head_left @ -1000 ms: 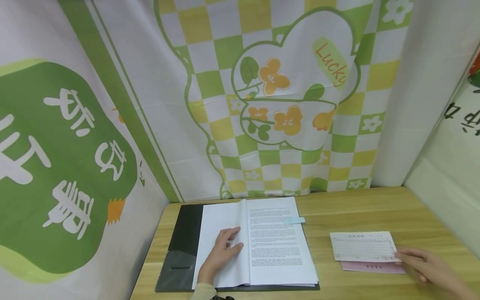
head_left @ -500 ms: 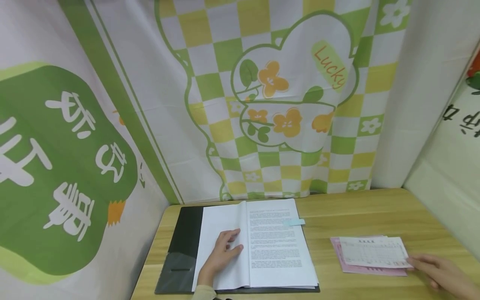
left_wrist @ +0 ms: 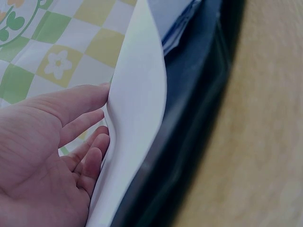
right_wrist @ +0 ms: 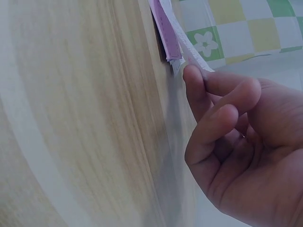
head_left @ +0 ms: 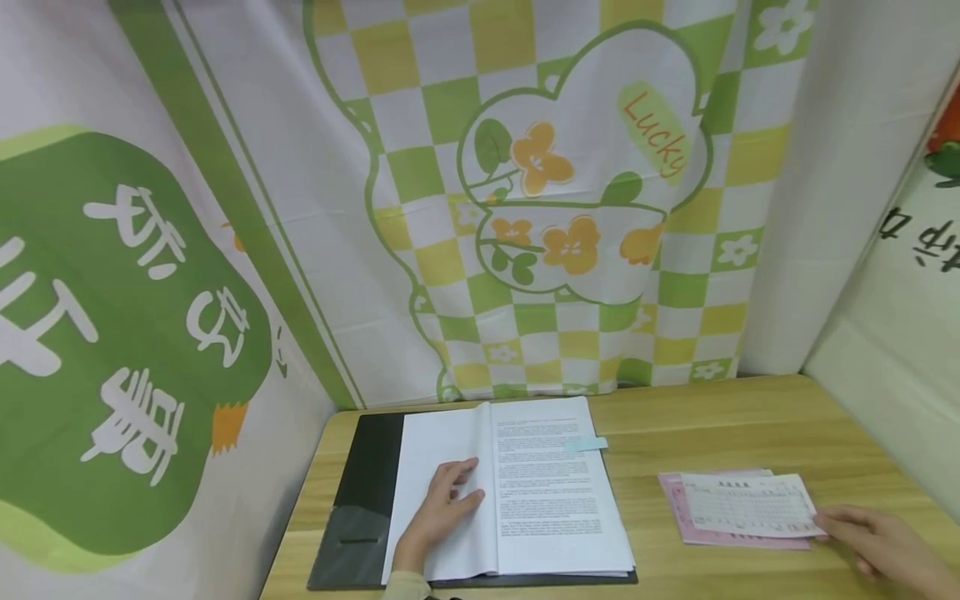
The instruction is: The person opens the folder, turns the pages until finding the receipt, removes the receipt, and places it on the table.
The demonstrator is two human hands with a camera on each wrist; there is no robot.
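My right hand [head_left: 877, 537] pinches the right corner of a white printed slip [head_left: 750, 507] between thumb and fingertip, its other fingers curled. The slip lies over a pink pad of slips [head_left: 677, 505], which shows along the left and lower edges. In the right wrist view the white slip [right_wrist: 188, 47] bends up from the pink pad [right_wrist: 168, 35]. My left hand [head_left: 442, 510] rests on the blank left page [head_left: 427, 446] of an open black folder [head_left: 366, 475], fingers relaxed. In the left wrist view its fingertips touch the white page [left_wrist: 137, 90].
Printed text fills the folder's right page [head_left: 555, 500], with a light blue tab [head_left: 587, 444] at its edge. Everything lies on a wooden table [head_left: 697, 425]. Patterned cloth [head_left: 562, 333] hangs behind the table, and more cloth closes in both sides.
My right hand has drawn the white slip to the right and slightly toward me, uncovering the pink pad's left edge. The slip barely moves in the last half second. The left hand stays put.
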